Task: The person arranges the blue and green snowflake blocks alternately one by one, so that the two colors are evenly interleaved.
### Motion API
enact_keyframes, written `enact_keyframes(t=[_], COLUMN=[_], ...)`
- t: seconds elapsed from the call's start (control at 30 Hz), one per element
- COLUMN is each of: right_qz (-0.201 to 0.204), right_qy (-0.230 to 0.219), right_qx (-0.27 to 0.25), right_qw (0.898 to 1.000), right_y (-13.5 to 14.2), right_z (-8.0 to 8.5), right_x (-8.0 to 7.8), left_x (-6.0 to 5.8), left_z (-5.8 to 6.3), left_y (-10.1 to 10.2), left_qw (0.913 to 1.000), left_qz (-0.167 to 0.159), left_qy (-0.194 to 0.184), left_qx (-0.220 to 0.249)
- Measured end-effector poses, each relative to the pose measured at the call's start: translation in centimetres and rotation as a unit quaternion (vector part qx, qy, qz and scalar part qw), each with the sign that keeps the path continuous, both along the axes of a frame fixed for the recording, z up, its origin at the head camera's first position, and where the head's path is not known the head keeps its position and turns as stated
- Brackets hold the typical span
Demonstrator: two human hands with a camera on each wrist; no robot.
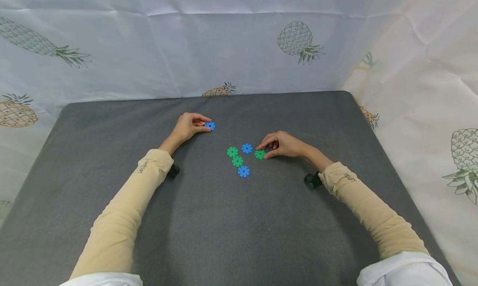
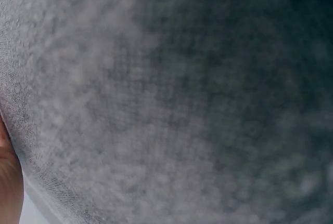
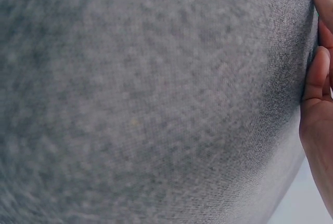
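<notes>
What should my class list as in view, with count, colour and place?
Blue discs: three, blue, one in the left hand, two near centre
Green discs: three, green, one at the right hand, two near centre
Table: one, grey, under the discs
Pineapple-print fabric: panels uncountable, white, around the table
Wrist cameras: two, black, by the wrists
Outer sleeves: two, white, bottom edge
Inner sleeves: two, beige, forearms
Hands: two, bare, above the table

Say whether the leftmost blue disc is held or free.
Held: in the head view, the left hand pinches the leftmost blue disc by its edge.
</notes>
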State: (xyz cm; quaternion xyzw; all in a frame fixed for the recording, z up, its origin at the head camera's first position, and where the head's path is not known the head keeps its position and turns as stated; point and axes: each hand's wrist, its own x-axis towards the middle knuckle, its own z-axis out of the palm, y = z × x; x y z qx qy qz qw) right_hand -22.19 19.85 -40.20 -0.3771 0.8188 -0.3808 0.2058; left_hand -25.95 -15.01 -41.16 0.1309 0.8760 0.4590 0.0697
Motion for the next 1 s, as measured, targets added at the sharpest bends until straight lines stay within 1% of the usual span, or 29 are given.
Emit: enact_keyframes(t=[0.2,0.5,0.63,0.77,0.83,1.0], right_qz=[-0.005,-0.006,-0.006,-0.005,-0.006,-0.008], right_qy=[-0.002,0.001,0.003,0.003,0.004,0.003], right_qx=[0.000,-0.003,-0.003,-0.003,-0.001,0.003], right_qw=[1.000,1.000,1.000,1.000,1.000,1.000], right_y=[-0.05,-0.01,-0.03,-0.05,-0.04,-0.02], right_z=[-0.07,-0.24,-0.31,-0.30,-0.28,-0.22], right_x=[0.02,-0.13,-0.13,-0.06,-0.01,0.07], left_x=[0.10,0.06,0.12,0.10,0.06,0.05], left_z=[0.20,0.49,0.54,0.56,0.57,0.58], left_y=[0.05,-0.28,-0.55,-0.65,-0.62,-0.65], left_qw=[0.9999,0.9994,0.9992,0.9981,0.9976,0.9974], left_qz=[0.002,0.005,-0.002,-0.012,-0.012,-0.007], left_qy=[0.004,-0.012,-0.006,0.007,0.003,-0.025], left_qx=[-0.015,-0.031,-0.039,-0.060,-0.069,-0.067])
